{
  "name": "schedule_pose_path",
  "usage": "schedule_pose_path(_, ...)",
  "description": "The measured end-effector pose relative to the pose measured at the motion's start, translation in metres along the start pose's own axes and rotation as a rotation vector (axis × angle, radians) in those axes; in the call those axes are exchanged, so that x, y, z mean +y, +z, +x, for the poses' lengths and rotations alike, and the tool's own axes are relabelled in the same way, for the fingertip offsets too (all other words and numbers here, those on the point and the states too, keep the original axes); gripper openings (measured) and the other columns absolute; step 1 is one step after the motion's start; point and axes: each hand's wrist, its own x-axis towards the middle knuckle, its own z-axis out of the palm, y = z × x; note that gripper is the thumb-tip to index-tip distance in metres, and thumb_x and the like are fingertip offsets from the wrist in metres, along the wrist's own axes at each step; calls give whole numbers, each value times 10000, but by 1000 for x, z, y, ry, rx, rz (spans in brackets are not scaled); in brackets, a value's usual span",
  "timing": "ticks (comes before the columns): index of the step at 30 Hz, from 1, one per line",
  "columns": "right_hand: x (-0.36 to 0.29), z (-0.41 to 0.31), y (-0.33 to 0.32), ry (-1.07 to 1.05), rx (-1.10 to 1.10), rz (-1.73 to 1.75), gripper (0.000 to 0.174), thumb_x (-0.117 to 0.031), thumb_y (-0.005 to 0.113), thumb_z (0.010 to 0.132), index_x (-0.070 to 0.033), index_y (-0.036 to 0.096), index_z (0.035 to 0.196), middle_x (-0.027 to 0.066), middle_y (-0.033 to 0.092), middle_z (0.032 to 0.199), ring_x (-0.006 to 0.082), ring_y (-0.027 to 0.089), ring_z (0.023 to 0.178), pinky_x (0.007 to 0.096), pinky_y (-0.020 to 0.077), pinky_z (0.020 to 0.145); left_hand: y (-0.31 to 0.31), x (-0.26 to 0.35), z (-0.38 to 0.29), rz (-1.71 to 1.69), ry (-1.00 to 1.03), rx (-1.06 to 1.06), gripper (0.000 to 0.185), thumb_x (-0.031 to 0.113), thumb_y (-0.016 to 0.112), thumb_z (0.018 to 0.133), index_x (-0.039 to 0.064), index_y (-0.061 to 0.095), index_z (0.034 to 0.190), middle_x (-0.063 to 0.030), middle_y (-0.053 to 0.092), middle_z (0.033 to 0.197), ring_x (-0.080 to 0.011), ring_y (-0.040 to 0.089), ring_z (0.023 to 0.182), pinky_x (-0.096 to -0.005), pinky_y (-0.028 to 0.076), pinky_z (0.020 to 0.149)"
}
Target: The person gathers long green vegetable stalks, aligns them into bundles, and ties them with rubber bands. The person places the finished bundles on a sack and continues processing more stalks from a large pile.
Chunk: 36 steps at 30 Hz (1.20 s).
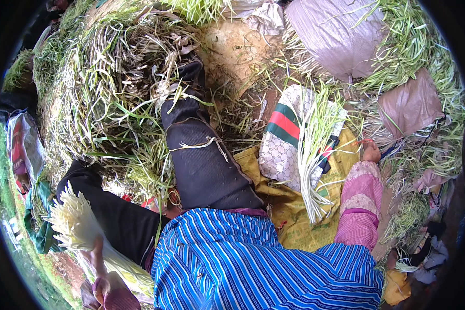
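My left hand (95, 252) is closed around a thick bundle of pale-stalked greens (75, 221), its white cut ends pointing up and away. On the other side, my right hand (371, 151) is beside the brown-wrapped stalks, with thin red strands (362, 142) at its fingertips; its fingers look bent together. Between my legs and right arm, a small bunch of loose pale stalks (308, 170) lies on a patterned bag (281, 155) with a green-red-green stripe. That bag rests on a yellow woven sack (290, 228).
A large heap of stalks and leaves (100, 85) rises beyond my legs. At upper right, a whitish woven sack (337, 38) and a brown sheet (412, 102) cover more greens. A yellow-orange item (396, 286) lies at lower right.
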Motion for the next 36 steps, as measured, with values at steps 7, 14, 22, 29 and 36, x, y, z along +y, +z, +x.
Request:
schedule_pose_path(7, -199, -66, -33, -176, -85, 1183, 197, -108, 553, 847, 2, 613, 999, 30, 619, 887, 62, 541, 765, 187, 422, 662, 9, 37, -19, 71, -118, 0, 627, 181, 717, 626, -1, 461, 1168, -149, 538, 1091, -273, 509, 992, -345, 383, 873)
schedule_pose_path(14, -437, -211, -22, -497, -873, 1403, 276, -130, 560, 846, -20, 543, 1099, 20, 590, 818, 50, 495, 645, 165, 366, 541, 12, 38, -22, -205, 247, -119, 712, 379, 658, 653, 17, 386, 1203, -176, 500, 1104, -315, 498, 993, -409, 392, 842)
schedule_pose_path(22, -592, -527, -110, -1375, -2178, 1116, 129, -30, 585, 800, -13, 628, 920, 21, 618, 822, 69, 553, 718, 195, 444, 638, 3, 15, -47, 240, 515, 130, 764, 319, 706, 580, 2, 386, 1196, -161, 504, 1061, -307, 501, 968, -396, 375, 811)
schedule_pose_path(29, -606, -597, -136, -2429, -2278, 152, 109, -105, 624, 748, -59, 627, 847, 85, 582, 736, 216, 577, 697, 291, 449, 633, -2, 7, -42, 75, 382, 90, 921, 317, 699, 591, -48, 230, 1295, -174, 516, 990, -314, 515, 919, -395, 370, 830)
schedule_pose_path(36, -600, -613, -142, -2954, -1493, -70, 118, -210, 618, 702, -95, 617, 728, 88, 588, 677, 281, 580, 672, 377, 442, 569, -1, 0, -34, 40, 449, 116, 812, 314, 691, 621, 3, 308, 1266, -150, 521, 1007, -297, 520, 929, -371, 371, 813)
